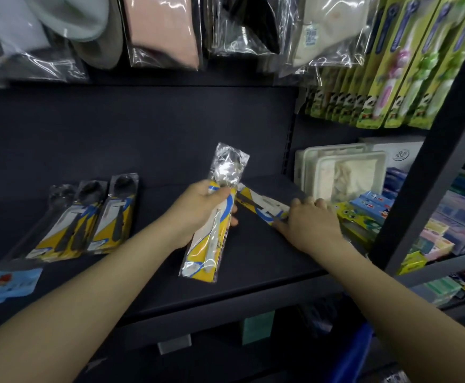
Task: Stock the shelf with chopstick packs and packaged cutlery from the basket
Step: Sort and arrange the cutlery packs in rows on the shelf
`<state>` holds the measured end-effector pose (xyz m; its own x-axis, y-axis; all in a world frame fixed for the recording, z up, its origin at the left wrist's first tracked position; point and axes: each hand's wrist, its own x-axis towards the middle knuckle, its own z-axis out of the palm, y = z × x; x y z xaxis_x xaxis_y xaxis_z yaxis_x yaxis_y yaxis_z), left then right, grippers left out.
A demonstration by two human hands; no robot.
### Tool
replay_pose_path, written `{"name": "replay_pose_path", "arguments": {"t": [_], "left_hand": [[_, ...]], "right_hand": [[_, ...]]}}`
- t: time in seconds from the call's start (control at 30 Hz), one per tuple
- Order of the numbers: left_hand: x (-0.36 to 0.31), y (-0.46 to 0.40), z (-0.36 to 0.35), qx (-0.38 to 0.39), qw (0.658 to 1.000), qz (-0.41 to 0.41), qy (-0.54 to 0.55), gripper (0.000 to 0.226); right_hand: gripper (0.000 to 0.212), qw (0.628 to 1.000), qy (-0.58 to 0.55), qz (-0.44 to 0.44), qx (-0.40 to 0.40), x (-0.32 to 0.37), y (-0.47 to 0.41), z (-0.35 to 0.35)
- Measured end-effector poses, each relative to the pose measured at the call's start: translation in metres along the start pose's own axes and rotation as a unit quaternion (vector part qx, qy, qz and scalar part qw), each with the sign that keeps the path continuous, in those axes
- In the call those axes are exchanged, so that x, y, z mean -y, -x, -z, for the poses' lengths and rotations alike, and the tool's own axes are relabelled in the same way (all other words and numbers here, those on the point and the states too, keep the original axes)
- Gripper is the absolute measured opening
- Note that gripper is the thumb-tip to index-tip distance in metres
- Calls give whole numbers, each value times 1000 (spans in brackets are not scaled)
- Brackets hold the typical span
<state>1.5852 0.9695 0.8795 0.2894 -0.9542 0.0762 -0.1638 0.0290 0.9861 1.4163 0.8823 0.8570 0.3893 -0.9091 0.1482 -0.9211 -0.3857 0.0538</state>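
**Yellow-carded spoons going onto the dark shelf**

Cellophane catches the light on the spoon pack [216, 208] in the left hand [198, 210]. This grip is closed round the pack's middle, thumb on the card face and fingers curled behind, with the spoon bowl pointing up and away toward the back of the shelf [253, 272]. Held this way, above the shelf near its middle and tilted, the pack looks ready to go down lengthwise like the others.

The right hand [308, 222] rests flat on a second pack [264, 208] lying near the shelf's right end, fingers extended over it rather than curled. It lies at an angle across the shelf, so the hand seems to be pressing or sliding it into place; I cannot tell which. This grip is open, pressing only.

Toward the left end, three packs [87, 219] lie side by side, bowls to the back and card ends toward the front edge, which probably sets the pattern for the row. A blue pack [4, 283] sits at the front left corner.

Beyond the right end stand a white tray [341, 172] and small coloured boxes [363, 214], leaving the middle as the room to fill. A blue shape below the front edge may be the basket; it is too hidden to be sure.
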Motion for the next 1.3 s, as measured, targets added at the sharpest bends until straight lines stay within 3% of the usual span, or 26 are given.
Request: {"name": "replay_pose_path", "arguments": {"t": [0.1,0.2,0.27,0.33,0.4,0.53,0.6,0.7,0.73,0.77,0.8,0.83,0.87,0.97,1.07,1.2,1.3], "left_hand": [[3,-1,7,5,991,-34,-130,15],[-5,-6,13,15,962,-107,-252,44],[-16,-4,15,34,916,-171,-361,34],[-24,-3,17,66,861,-243,-441,26],[-28,-1,14,79,841,-252,-473,29],[-32,7,0,61,875,-218,-429,29],[-33,9,-6,55,915,-191,-351,34],[-27,10,-8,58,957,-155,-238,35],[-23,8,-6,55,962,-144,-227,30],[-20,7,-4,46,964,-130,-229,26],[-15,6,-2,37,963,-114,-240,27],[-11,5,0,30,962,-99,-253,30],[-8,5,0,28,961,-91,-259,32],[-4,3,-6,9,960,-87,-266,30],[-7,4,-11,10,956,-106,-274,31],[-17,8,-17,34,928,-178,-326,33],[-30,15,-20,26,881,-281,-379,26]], "right_hand": [[46,998,-68,12,-6,-1,-5,-6],[22,968,-242,53,-22,-6,-10,5],[11,912,-403,73,-22,-10,-9,21],[19,837,-539,94,-23,-13,-4,40],[21,784,-611,113,-16,-13,-3,51],[3,756,-641,131,-27,1,-3,63],[25,729,-673,121,-24,4,-4,63],[50,637,-761,74,100,-6,4,62],[51,680,-722,53,111,-11,5,57],[46,790,-605,49,90,-19,6,50],[39,907,-412,59,61,-28,5,40],[36,970,-229,64,55,-36,5,32],[37,990,-104,67,73,-42,5,24],[33,987,18,85,132,-44,10,9],[29,992,11,115,58,-41,8,11],[20,967,-206,144,-36,-39,-5,30],[7,881,-447,142,-58,-26,-4,55]]}}
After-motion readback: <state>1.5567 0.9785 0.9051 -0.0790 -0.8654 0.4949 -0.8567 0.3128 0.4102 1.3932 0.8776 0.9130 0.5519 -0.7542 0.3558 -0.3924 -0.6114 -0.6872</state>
